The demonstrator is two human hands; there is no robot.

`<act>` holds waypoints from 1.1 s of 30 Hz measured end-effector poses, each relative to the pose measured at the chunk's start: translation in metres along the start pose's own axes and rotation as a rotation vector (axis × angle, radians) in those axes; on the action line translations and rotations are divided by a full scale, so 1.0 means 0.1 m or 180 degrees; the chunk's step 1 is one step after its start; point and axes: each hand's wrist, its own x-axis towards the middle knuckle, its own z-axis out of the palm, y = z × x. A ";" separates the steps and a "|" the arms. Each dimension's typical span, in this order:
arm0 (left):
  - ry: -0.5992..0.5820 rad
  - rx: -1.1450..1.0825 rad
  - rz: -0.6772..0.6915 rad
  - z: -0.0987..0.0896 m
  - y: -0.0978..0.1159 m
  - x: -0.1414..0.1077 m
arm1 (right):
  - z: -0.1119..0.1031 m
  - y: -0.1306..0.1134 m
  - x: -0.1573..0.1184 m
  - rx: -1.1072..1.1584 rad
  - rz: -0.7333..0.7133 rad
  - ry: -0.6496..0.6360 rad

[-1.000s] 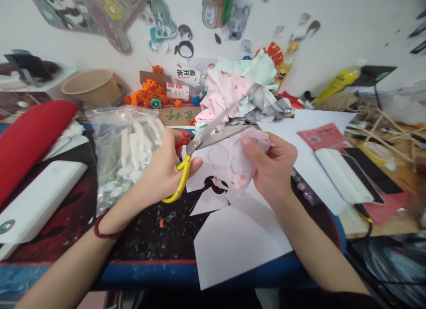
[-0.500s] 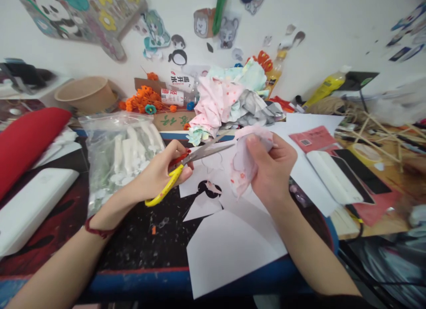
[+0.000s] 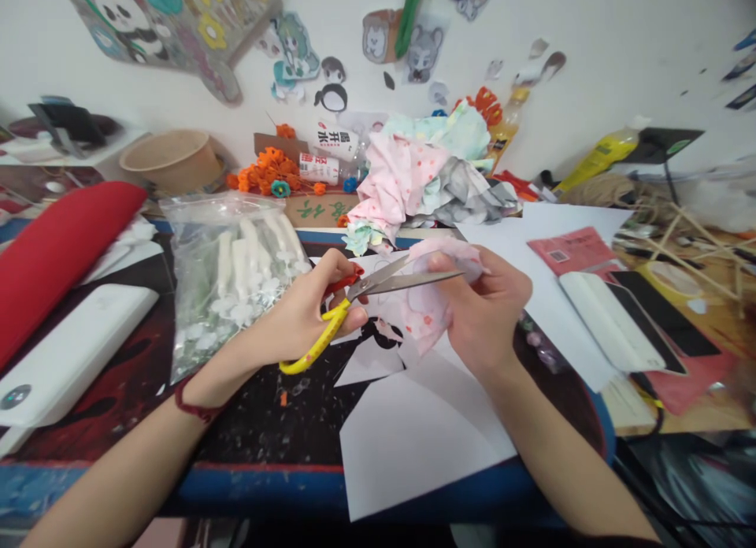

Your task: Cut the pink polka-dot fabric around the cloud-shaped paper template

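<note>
My left hand (image 3: 307, 304) is wrapped round the red and yellow handles of a pair of scissors (image 3: 387, 282). Their blades are parted and point right, one of them lying across the near side of a pink patterned piece of fabric (image 3: 426, 316). Thumb and fingers of my right hand (image 3: 487, 300) pinch this thin piece, with a whitish layer against it. Beneath the hands lie cut sheets of white paper (image 3: 419, 438), one with faint drawn lines. A small pink scrap (image 3: 387, 330) rests over a dark gap between them.
A clear bag of white-stemmed pieces (image 3: 230, 272) lies left, near a white case (image 3: 83, 351) and a red rounded object (image 3: 64, 264). Crumpled pink fabric (image 3: 395, 170) is heaped at the back. A white device (image 3: 611, 320) and phone-like slab (image 3: 665, 312) lie right.
The scissors have moved right, and their blades now reach across the pink fabric. The whole view has shifted slightly. My right hand still pinches the fabric.
</note>
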 end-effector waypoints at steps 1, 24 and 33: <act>0.0008 0.0002 -0.0032 0.01 0.01 0.00 | 0.00 -0.01 -0.01 -0.0012 0.0027 -0.0015; 0.0538 0.0195 -0.0144 0.09 0.07 -0.01 | 0.02 0.01 -0.08 -0.0668 -0.0238 -0.0356; 0.0539 0.0388 -0.0334 0.10 0.13 -0.01 | 0.01 -0.02 -0.07 -0.0520 -0.0358 -0.0412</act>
